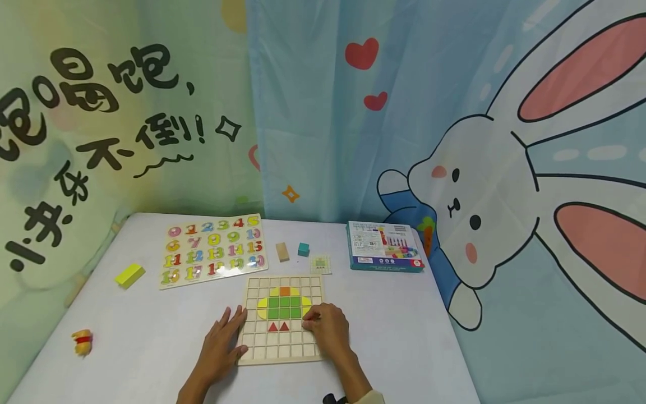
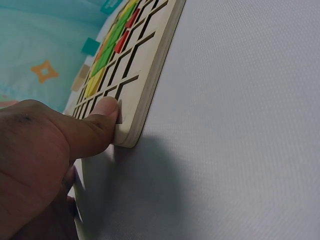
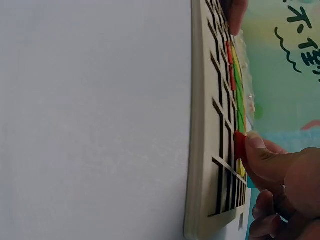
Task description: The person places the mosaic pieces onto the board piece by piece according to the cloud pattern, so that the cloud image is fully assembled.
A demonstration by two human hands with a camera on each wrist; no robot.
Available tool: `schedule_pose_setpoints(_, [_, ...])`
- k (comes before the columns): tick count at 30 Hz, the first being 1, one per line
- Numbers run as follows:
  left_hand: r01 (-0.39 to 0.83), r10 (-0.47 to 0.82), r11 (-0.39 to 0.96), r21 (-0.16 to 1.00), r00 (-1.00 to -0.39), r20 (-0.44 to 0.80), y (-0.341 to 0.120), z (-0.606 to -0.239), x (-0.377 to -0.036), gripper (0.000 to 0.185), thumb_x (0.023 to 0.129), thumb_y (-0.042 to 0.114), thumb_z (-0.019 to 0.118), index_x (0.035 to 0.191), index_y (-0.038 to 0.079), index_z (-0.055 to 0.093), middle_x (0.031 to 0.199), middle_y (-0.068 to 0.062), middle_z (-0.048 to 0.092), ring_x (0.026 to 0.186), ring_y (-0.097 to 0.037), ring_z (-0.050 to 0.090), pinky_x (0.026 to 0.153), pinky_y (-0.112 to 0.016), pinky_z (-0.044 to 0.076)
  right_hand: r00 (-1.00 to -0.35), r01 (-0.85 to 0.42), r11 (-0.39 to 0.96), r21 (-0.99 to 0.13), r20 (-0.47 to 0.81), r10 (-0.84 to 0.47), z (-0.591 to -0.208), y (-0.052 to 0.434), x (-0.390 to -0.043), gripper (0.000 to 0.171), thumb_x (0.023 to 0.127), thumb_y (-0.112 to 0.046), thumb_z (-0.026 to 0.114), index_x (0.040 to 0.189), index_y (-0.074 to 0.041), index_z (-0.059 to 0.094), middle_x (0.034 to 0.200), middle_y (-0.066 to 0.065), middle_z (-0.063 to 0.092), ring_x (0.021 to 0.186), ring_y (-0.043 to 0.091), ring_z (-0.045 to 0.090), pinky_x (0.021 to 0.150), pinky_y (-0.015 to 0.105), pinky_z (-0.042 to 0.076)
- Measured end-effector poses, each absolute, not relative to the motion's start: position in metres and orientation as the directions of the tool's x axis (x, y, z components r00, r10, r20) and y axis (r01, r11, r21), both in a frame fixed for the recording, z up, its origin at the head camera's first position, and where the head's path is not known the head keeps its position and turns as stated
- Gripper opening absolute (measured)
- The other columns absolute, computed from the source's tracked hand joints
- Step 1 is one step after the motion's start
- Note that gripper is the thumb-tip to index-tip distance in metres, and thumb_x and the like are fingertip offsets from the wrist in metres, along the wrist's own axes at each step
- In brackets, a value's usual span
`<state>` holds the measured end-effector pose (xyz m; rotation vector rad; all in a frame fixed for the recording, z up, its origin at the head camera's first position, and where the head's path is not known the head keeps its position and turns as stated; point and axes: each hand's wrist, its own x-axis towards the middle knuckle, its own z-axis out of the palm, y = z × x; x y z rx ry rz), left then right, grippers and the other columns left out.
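Observation:
A wooden grid board (image 1: 262, 350) lies on the grey table (image 1: 151, 336), carrying a figure of green, yellow and orange tiles (image 1: 284, 306) with two red triangles (image 1: 278, 326) beneath. My left hand (image 1: 227, 336) lies flat beside the board's left edge, and its thumb (image 2: 102, 117) presses against the board's corner (image 2: 131, 127). My right hand (image 1: 325, 328) is at the board's right side. It pinches a small red piece (image 3: 240, 145) against the grid board (image 3: 202, 125), just right of the coloured tiles.
Behind the board lie a number puzzle (image 1: 212, 249), a wooden block (image 1: 282, 252), a teal block (image 1: 303, 249), a small pattern card (image 1: 321, 264) and a boxed game (image 1: 383, 246). A yellow block (image 1: 129, 275) and a small toy (image 1: 82, 342) sit at the left. Curtains enclose the table.

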<state>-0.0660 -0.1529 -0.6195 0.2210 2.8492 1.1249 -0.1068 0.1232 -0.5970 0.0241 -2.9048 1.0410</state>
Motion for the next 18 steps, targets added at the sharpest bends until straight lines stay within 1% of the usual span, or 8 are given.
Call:
schedule_pose_setpoints(3, [0.104,0.162,0.726,0.679,-0.987,-0.022,-0.1528,-0.6201,-0.0651,0.084,0.084,0.006,0.084,0.159,0.009,0.048,0.170,-0.015,0.039,0.160,-0.050,0.027,0.125,-0.075,0.022,-0.999,-0.042,0.768,-0.639,0.043,-0.018,-0.5980,0.1223,-0.1094,0.014,0.081,-0.017,0.091,0.081,-0.022,0.078,0.077,-0.012,0.074,0.081,0.010,0.069,0.071,0.031,0.052])
schedule_pose_setpoints(7, [0.089,0.163,0.731,0.677,-0.986,-0.046,-0.1533,-0.6202,-0.0641,0.085,0.085,0.006,0.084,0.160,0.009,0.046,0.171,-0.015,0.037,0.161,-0.050,0.024,0.126,-0.075,0.021,-0.998,-0.053,0.759,-0.649,0.023,-0.050,-0.5981,0.1226,-0.1118,0.018,0.082,-0.016,0.091,0.080,-0.021,0.073,0.070,-0.015,0.067,0.071,0.004,0.060,0.066,0.026,0.045])
schedule_pose_setpoints(10, [0.080,0.164,0.730,0.679,-0.985,-0.060,-0.1535,-0.6214,-0.0638,0.085,0.086,0.006,0.083,0.161,0.009,0.045,0.172,-0.015,0.036,0.161,-0.049,0.023,0.127,-0.075,0.019,-0.997,-0.059,0.758,-0.650,0.000,-0.077,-0.5973,0.1229,-0.1126,0.019,0.083,-0.017,0.091,0.078,-0.021,0.073,0.068,-0.015,0.066,0.070,0.002,0.057,0.066,0.025,0.044])
schedule_pose_setpoints(13, [0.093,0.169,0.730,0.677,-0.985,-0.047,-0.1531,-0.6210,-0.0644,0.084,0.086,0.006,0.083,0.161,0.009,0.045,0.171,-0.015,0.036,0.161,-0.050,0.023,0.127,-0.074,0.020,-0.995,-0.057,0.749,-0.661,-0.024,-0.097,-0.5958,0.1220,-0.1129,0.017,0.083,-0.016,0.090,0.079,-0.020,0.074,0.068,-0.014,0.066,0.069,0.002,0.057,0.066,0.025,0.045])
schedule_pose_setpoints(18, [0.101,0.168,0.729,0.677,-0.985,-0.034,-0.1527,-0.6176,-0.0655,0.084,0.086,0.005,0.083,0.161,0.009,0.045,0.171,-0.015,0.038,0.161,-0.050,0.024,0.126,-0.075,0.020,-0.995,-0.054,0.733,-0.679,-0.023,-0.095,-0.5953,0.1154,-0.1121,0.018,0.084,-0.015,0.090,0.080,-0.020,0.074,0.069,-0.012,0.064,0.068,0.003,0.056,0.065,0.024,0.044])
